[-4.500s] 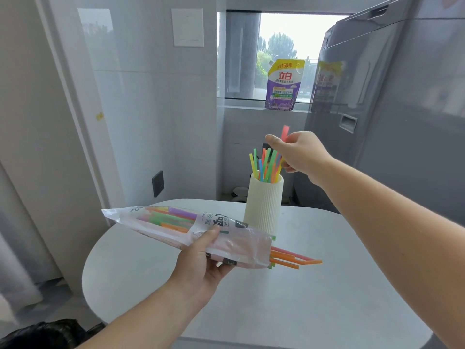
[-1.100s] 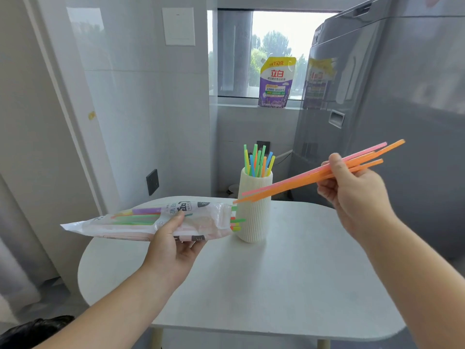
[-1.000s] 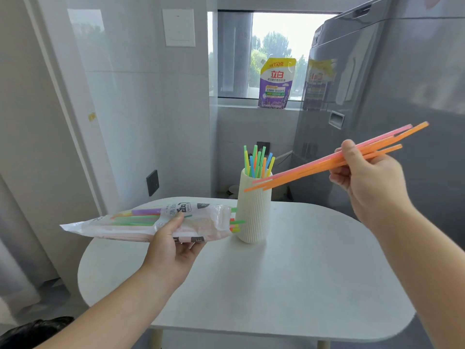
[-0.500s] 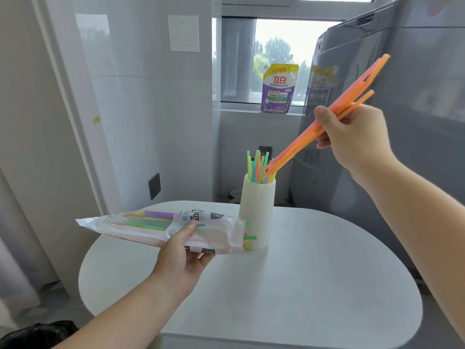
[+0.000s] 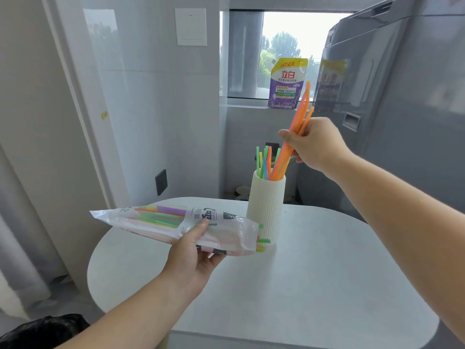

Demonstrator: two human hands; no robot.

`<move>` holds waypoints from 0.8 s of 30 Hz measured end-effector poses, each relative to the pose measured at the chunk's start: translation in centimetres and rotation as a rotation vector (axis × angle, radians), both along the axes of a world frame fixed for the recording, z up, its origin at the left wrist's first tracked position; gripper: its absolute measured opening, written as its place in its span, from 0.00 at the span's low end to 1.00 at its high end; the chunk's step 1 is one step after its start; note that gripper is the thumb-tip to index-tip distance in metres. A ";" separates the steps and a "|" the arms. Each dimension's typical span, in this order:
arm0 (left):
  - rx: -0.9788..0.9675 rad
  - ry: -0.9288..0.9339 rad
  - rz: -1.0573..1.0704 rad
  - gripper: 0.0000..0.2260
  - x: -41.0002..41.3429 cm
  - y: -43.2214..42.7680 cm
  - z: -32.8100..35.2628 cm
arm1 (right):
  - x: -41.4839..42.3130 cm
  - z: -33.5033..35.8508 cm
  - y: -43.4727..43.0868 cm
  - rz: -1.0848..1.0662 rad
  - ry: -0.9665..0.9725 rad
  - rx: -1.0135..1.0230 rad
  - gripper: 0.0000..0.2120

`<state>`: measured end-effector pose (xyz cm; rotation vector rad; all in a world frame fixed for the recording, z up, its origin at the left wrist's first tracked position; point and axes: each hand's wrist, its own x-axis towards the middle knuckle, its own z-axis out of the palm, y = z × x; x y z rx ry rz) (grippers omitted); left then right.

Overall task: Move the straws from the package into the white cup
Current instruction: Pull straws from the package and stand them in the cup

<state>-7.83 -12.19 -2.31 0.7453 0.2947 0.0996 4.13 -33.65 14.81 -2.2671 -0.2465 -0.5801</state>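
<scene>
A ribbed white cup (image 5: 266, 207) stands near the far edge of the white table (image 5: 314, 285), with several coloured straws (image 5: 263, 159) upright in it. My right hand (image 5: 314, 144) is just above and to the right of the cup, shut on a bunch of orange and pink straws (image 5: 298, 117). The bunch is steep, and its lower ends dip inside the cup's rim. My left hand (image 5: 193, 255) holds the clear straw package (image 5: 176, 224) level above the table, left of the cup. Green and yellow straw tips stick out of its open right end.
A grey refrigerator (image 5: 402, 109) fills the right side behind my right arm. A purple and yellow detergent pouch (image 5: 286, 83) sits on the window sill behind the cup. A white wall with a dark socket (image 5: 161, 182) is at the left.
My right hand has swung the orange and pink straws from nearly level to steep and lowered their ends into the cup. The left hand still holds the package beside the cup.
</scene>
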 end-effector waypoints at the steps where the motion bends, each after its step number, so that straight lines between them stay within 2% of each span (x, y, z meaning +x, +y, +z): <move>1: 0.001 0.000 0.000 0.15 0.0 0.0 0.0 | 0.4 -0.4 0.2 -0.001 0.025 -0.023 0.18; 9: 0.003 0.001 -0.008 0.14 0.0 -0.2 0.0 | 0.6 -1.8 0.2 0.010 -0.017 -0.045 0.19; 15: -0.006 -0.005 0.003 0.18 -0.2 -0.3 0.4 | -3.2 -2.7 -0.2 -0.096 -0.175 0.139 0.14; 17: -0.009 -0.005 0.008 0.18 -0.3 -0.3 0.6 | -5.0 -4.5 -0.1 -0.089 -0.075 0.220 0.20; 19: -0.012 -0.011 0.012 0.18 -0.3 -0.2 0.7 | -6.9 -7.3 0.2 -0.015 0.161 0.217 0.24; 21: -0.005 -0.021 0.015 0.17 -0.4 -0.2 0.9 | -8.8 -10.3 0.7 0.049 0.409 0.182 0.24; 24: 0.029 -0.058 0.013 0.14 -0.5 -0.5 1.1 | -10.5 -13.4 1.4 0.106 0.649 0.291 0.23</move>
